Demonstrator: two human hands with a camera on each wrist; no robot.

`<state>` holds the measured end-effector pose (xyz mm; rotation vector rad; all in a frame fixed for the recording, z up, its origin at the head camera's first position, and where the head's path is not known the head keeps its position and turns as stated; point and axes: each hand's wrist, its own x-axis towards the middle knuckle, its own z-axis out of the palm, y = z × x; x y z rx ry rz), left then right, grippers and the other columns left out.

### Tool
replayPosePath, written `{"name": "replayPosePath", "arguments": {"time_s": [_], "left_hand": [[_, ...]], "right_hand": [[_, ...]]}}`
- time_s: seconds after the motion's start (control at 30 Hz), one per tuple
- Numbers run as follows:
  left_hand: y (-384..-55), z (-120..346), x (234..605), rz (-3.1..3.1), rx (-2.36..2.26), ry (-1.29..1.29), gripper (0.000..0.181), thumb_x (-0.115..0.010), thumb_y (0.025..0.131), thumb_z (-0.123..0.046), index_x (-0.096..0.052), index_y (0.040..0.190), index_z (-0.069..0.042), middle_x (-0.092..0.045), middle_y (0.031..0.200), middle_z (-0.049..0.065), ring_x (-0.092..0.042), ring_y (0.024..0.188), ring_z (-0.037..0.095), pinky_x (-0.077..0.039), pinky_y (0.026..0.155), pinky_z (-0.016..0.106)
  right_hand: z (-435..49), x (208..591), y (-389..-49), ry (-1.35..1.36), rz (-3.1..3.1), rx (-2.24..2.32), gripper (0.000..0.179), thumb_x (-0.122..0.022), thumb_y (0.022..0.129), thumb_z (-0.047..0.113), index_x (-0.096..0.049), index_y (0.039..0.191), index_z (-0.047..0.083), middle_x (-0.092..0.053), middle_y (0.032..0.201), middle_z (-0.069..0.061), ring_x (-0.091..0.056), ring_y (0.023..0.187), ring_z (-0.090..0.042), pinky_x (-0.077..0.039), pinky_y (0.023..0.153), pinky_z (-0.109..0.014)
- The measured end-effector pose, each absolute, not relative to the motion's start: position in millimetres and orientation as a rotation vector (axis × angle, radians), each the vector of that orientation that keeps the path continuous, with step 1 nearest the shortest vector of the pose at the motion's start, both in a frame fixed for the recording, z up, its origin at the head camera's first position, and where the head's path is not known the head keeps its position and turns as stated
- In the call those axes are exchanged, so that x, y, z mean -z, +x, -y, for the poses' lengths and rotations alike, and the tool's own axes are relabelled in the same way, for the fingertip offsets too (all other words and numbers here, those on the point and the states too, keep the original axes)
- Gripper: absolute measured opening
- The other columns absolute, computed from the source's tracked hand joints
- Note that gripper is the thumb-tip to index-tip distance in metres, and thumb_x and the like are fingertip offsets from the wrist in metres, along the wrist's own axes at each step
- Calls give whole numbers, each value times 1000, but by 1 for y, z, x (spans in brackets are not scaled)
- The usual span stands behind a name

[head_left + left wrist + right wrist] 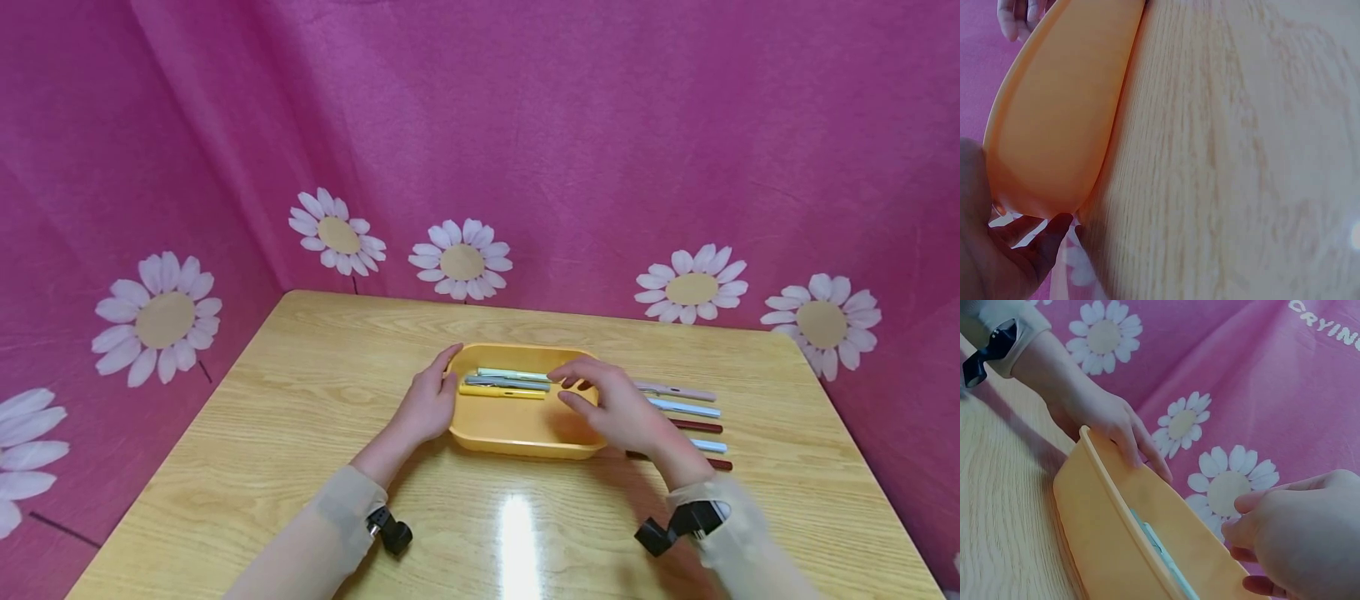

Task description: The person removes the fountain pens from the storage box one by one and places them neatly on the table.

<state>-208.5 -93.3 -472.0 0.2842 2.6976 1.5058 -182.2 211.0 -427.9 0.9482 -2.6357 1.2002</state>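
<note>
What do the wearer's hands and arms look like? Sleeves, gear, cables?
Left hand and right hand: bare, no gloves. Left sleeve and right sleeve: pale beige, ending near the wrist. Left wrist unit and right wrist unit: small, black, rounded at one end. No cables visible.

The head camera looks forward and down, farthest off, at the rounded orange plastic tray (510, 423), which both close wrist views share, the left facing its outer wall (1060, 112), the right looking across its rim (1105, 475) toward pink daisy-printed cloth (1247, 394).
</note>
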Motion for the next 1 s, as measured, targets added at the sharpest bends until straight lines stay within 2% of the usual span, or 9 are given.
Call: {"name": "replayPosePath", "arguments": {"time_s": [0.07,0.3,0.63,1.0], "left_hand": [[-209,94,472,-2697,-1507,281,51,-41,113,-12,-39,164,-15,-55,153,19,-59,132,30,-46,111,51],[-209,95,473,-2698,-1520,307,51,-40,113,-10,-39,164,-13,-56,151,20,-61,129,30,-48,109,51],[-208,96,473,-2707,-1540,340,52,-40,112,-9,-40,163,-14,-57,148,23,-62,127,33,-48,108,52],[-209,95,473,-2720,-1518,338,51,-41,112,-9,-41,163,-14,-57,149,23,-62,127,32,-47,109,53]], "right_hand": [[-206,429,-184,948,2648,-1216,29,-72,97,-3,-74,124,9,-72,118,-1,-67,104,-24,-56,91,-50],[-191,430,-194,969,2696,-1253,28,-70,99,-1,-72,126,6,-73,121,-13,-67,108,-25,-54,94,-51],[-174,435,-207,1006,2713,-1273,27,-68,99,-2,-71,126,0,-73,119,-15,-68,106,-27,-54,94,-54],[-155,445,-221,1019,2803,-1250,21,-68,99,-3,-74,119,-2,-74,114,-13,-67,107,-28,-54,98,-50]]}}
